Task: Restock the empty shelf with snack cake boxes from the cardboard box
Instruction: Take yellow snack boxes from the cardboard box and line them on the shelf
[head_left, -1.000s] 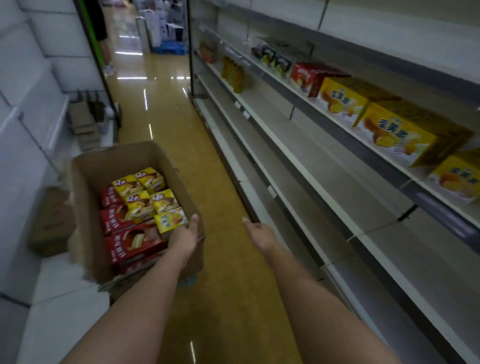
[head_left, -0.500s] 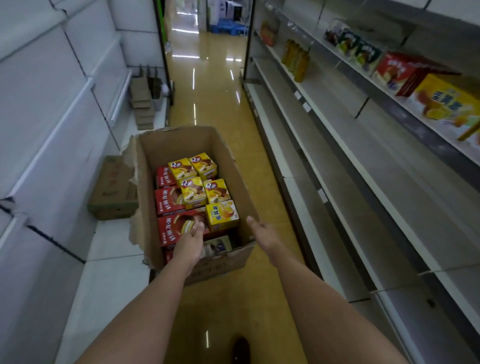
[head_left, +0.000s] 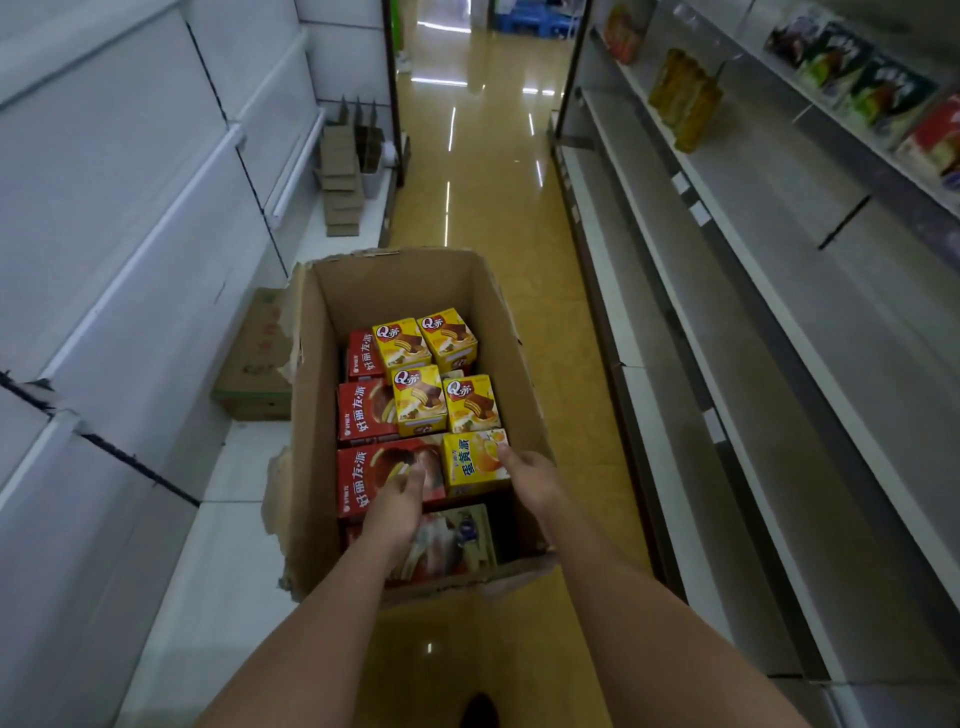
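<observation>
A: Starting at the left, what is sitting there?

B: White shelving (head_left: 130, 218) is running along that side, and a closed carton (head_left: 257, 364) is lying on its lowest ledge, just beside the cardboard box (head_left: 311, 415). Farther back, flattened cardboard (head_left: 340, 182) is leaning in a stack.

A: And the cardboard box itself?

B: It is standing open on the yellow floor (head_left: 483, 171) in the middle of the aisle. Red snack cake boxes (head_left: 366, 410) are lining its left side, and four yellow Q boxes (head_left: 421, 400) are sitting to their right, in two rows.

A: What are the hands doing?

B: Both are reaching down into it. The left hand (head_left: 397, 501) is hovering over the nearest red box (head_left: 374, 478), fingers loosely curled and bunched, and I cannot tell whether it is touching the box. The right hand (head_left: 530, 480) is lying against the right edge of a yellow egg-yolk pie box (head_left: 470, 462), fingers bent toward it, though a full grip is not showing.

A: And to the right?

B: The empty shelf (head_left: 753, 332) is stretching along the aisle in grey tiers. Yellow bottles (head_left: 685, 96) are standing far back on one tier, and packaged goods (head_left: 878, 88) are sitting on the tier above.
</observation>
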